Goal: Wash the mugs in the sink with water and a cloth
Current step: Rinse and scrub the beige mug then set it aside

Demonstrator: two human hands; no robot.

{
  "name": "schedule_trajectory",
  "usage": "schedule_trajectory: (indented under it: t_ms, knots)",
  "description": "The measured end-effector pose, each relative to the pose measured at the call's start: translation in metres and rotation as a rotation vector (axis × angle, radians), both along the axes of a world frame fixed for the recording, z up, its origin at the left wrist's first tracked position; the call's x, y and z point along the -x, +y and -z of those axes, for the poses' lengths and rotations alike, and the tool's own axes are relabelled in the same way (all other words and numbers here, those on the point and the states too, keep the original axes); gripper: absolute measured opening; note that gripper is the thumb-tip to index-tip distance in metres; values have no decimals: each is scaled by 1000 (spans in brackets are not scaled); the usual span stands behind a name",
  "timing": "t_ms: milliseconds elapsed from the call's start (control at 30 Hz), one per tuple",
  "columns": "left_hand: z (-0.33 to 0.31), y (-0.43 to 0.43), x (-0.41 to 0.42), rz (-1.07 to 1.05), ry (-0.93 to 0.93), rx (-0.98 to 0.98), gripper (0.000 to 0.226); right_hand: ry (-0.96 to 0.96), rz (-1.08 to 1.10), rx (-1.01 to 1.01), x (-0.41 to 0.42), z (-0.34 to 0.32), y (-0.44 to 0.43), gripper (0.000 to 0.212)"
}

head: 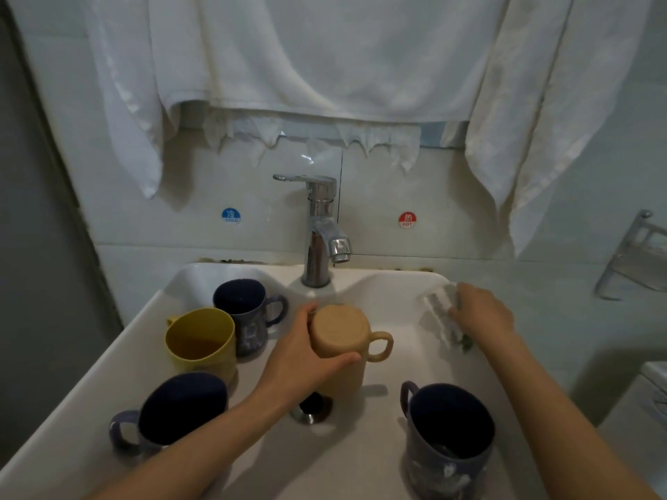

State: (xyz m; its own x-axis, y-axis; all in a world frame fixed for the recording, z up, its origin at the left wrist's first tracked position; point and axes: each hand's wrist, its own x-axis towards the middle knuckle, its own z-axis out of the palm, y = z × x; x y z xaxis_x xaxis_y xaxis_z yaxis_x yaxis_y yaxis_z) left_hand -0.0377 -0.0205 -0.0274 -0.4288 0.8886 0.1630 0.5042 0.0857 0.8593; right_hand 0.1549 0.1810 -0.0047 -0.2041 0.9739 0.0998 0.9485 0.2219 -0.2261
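Mugs crowd the white ceramic sink (361, 463) in front of us, 5 in all. Our left hand (303, 355) grips the matte beige mug (339, 333), thumb on the near side and fingers round the far side. It is upside down, base up and handle pointing right, above the metal drain (312, 407). Our right hand (483, 313) lies on the pale crumpled cloth (438, 315) at the sink's right rim, fingers curled over it and holding it.

On the left stands the upright yellow mug (202, 341), with the rear dark blue mug (245, 312) just behind it. We see the near-left dark blue mug (177, 409) by our left forearm and the near-right dark blue mug (447, 438) by our right forearm, both upright. The chrome single-lever tap (321, 225) rises behind the basin, between the blue COLD sticker (231, 215) and the red HOT sticker (407, 219). White hanging towels (325, 52) cover the wall above.
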Motion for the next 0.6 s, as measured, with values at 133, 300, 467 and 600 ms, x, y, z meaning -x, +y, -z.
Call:
schedule_trajectory:
  t_ms: [133, 300, 467, 600]
  knots:
    - [1, 1, 2, -20, -29, -39, 79, 41, -6, -172, 2, -2, -2, 31]
    - [0, 1, 1, -41, -40, -52, 79, 436, -275, -292, 15, -23, -26, 28]
    - [-2, -3, 0, 2, -60, -91, 71, 530, -775, -183, 52, -42, -89, 31]
    - [-1, -2, 4, -10, -54, -80, 66, 396, -984, 12, 64, -36, -112, 32]
